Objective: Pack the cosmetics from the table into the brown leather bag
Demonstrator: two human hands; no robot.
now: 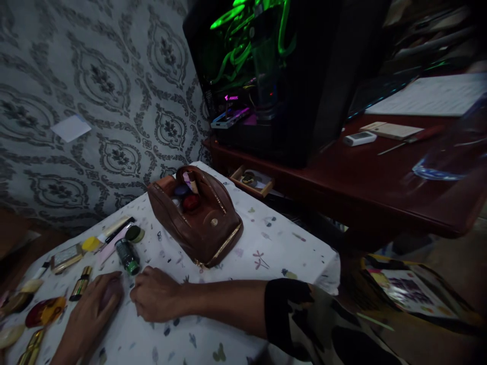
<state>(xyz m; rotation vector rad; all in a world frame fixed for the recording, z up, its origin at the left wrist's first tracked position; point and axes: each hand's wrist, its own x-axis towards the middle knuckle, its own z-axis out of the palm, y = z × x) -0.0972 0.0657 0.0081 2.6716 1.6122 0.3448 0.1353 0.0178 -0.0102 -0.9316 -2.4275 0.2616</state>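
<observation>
"Just ahead of the right hand (155, 295), one dark bottle (127, 256) is lying on the worktop (238, 262), its green end pointing at the knuckles. How are the hands looking?"

"They're resting well clear of touching each other! The right is sitting curled in a loose fist, nothing showing in it. The left hand (91, 301) is curving thumb and fingers around a dull purplish patch; whether that's an object or the palm, I'm not managing to tell."

"And the bottle's handling?"

"It's looking stiff and light, I'm judging, with a glossy body that's promising a slippery hold. Around its middle is seeming the best grip."

"Numbers, please!"

"Beside the left hand's fingers, one black-and-gold tube (81, 284) is lying. Farther out to that hand's left, one amber-and-red piece (45, 311) is glinting, and ahead of it one flat palette (66, 257). Beyond both hands, one yellow round piece (90, 244) and one dark green round compact (135, 233) are sitting."

"And the bag?"

"Forward of the right hand, one brown bag (201, 233) is gaping, with one red round piece (191, 203) and one blue round piece (182, 190) showing inside. It's looking soft-sided, so underneath is seeming a surer hold than one wall."
</observation>
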